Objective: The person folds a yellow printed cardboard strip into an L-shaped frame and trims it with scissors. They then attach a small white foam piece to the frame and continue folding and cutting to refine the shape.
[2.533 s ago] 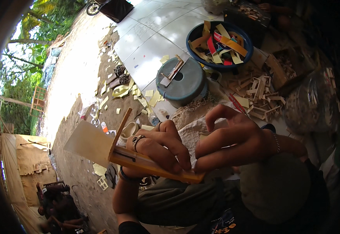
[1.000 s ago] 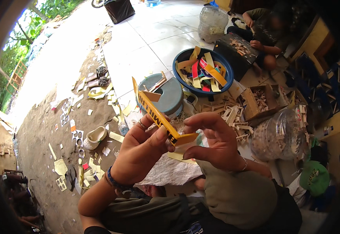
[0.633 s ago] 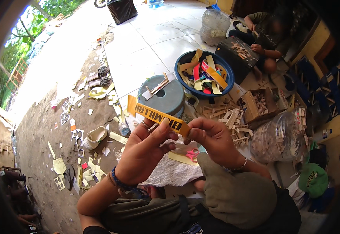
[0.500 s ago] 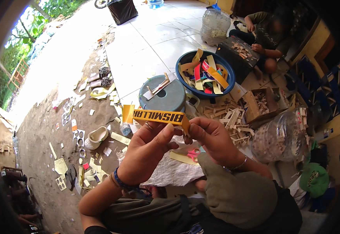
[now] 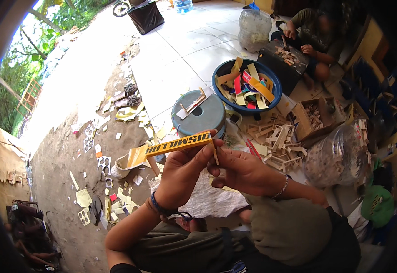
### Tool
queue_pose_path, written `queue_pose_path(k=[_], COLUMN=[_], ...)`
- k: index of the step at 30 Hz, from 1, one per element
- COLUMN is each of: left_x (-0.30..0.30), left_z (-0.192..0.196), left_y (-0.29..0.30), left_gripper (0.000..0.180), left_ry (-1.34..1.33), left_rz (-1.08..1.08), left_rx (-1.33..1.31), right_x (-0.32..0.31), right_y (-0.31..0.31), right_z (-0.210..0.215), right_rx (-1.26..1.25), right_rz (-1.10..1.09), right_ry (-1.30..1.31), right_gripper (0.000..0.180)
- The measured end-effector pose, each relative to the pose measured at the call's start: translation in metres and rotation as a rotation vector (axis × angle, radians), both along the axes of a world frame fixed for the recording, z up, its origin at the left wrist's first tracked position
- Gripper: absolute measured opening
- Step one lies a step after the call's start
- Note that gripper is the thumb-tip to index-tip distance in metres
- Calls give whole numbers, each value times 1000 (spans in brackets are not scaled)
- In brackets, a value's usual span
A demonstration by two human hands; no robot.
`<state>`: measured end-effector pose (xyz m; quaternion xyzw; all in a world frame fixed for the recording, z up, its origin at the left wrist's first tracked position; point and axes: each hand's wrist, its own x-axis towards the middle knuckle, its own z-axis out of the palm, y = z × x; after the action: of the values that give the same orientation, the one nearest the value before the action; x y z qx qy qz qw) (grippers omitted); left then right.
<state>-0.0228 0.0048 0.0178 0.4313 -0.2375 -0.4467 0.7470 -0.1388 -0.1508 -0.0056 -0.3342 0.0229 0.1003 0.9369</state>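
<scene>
A yellow strip (image 5: 173,145) with black lettering lies along a small wooden frame, whose one leg (image 5: 153,167) hangs down at its left end. The strip's plain left end sticks out past the wood. My left hand (image 5: 175,177) grips the frame from below, thumb near its right end. At that right corner my right hand (image 5: 246,176) pinches the strip's folded-down end against the wood with thumb and forefinger. Behind the hands stands a round blue-grey tub (image 5: 214,122), bottom up, bearing a similar wooden frame (image 5: 194,102) on white paper. My fingers hide part of the held frame.
A blue basin (image 5: 278,98) holds coloured strips. To the right are a heap of wooden frames (image 5: 282,143), a cardboard box (image 5: 301,120) and a clear plastic container (image 5: 332,159). A co-worker (image 5: 319,41) sits behind a black box (image 5: 276,59). Scraps and a clog (image 5: 120,168) lie left.
The strip's left end has tilted down, and a wooden leg shows under it. My hands have come closer together at the right corner. The pink scissors on my lap are now hidden.
</scene>
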Motion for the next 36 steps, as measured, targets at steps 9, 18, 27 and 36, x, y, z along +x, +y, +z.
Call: queue_pose_path(k=[9, 18, 27, 36], left_x=[6, 5, 11, 11], left_z=[-9, -24, -22, -12], left_y=[1, -1, 10, 17], left_gripper=[31, 19, 24, 16], left_ry=[-26, 34, -54, -103], left_rz=[151, 121, 44, -1], left_rx=[84, -194, -107, -37], right_x=[0, 5, 1, -3], right_y=[-6, -6, -14, -16], right_z=[11, 4, -10, 1], right_rx=[-617, -417, 106, -111], right_rz=[-277, -209, 98, -5], right_ry=[-102, 10, -22, -8], right_gripper=[43, 31, 18, 27])
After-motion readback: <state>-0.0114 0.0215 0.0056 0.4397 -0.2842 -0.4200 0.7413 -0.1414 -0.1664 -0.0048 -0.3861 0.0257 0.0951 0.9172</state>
